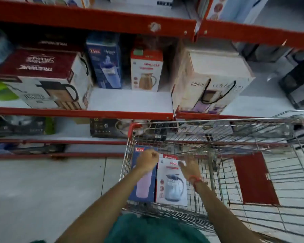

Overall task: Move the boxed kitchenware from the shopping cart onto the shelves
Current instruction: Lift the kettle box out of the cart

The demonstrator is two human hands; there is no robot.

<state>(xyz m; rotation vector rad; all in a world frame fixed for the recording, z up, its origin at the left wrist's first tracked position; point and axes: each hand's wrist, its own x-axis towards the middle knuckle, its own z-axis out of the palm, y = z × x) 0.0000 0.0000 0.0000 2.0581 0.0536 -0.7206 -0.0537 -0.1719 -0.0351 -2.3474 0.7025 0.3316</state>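
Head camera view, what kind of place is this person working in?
Most likely a shop aisle selling kitchenware. Red shelves hold boxed jugs and flasks, such as the Good Day box, and a wire cart stands beside them with two more boxes under the person's hands.

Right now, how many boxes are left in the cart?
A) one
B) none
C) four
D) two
D: two lie side by side in the shopping cart, a blue Liza box under the left hand and a white Good Day jug box by the right hand.
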